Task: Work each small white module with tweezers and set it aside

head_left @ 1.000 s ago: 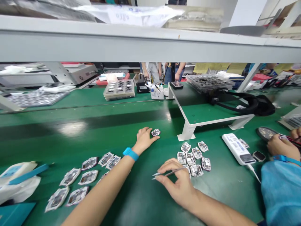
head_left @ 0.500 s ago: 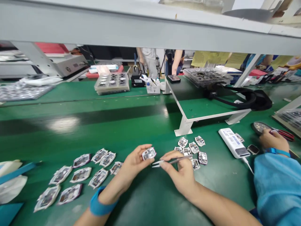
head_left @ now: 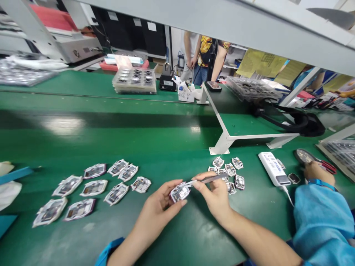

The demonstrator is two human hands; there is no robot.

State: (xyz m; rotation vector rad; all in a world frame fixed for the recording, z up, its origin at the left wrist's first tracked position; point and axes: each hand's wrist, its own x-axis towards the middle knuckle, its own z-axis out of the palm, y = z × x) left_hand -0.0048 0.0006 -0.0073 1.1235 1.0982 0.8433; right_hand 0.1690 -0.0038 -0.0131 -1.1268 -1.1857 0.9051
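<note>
My left hand (head_left: 163, 207) is closed around the edges of a smartwatch housing (head_left: 180, 192), its open side with white frame and small circuit parts turned up. Between the thumb and fingers of my right hand (head_left: 215, 195) is a pair of tweezers (head_left: 209, 179). The tweezer tips reach the upper right edge of the held housing; whether they grip a part there is too small to tell. Several similar housings (head_left: 94, 188) lie spread on the green bench left of my left hand. A tighter group of smaller-looking housings (head_left: 230, 170) lies just beyond my right hand.
A co-worker's hand (head_left: 318, 173) in a blue sleeve is at the right, beside a round dish (head_left: 304, 156) and red-handled scissors (head_left: 329, 167). A white cabled device (head_left: 273, 169) lies nearer. A raised green stand (head_left: 244, 123) holds a black strap (head_left: 288, 118). Trays (head_left: 134, 81) stand behind.
My left hand has brought the housing lower and slightly right, and the tweezer tips now meet it. The view has tilted and shifted.
</note>
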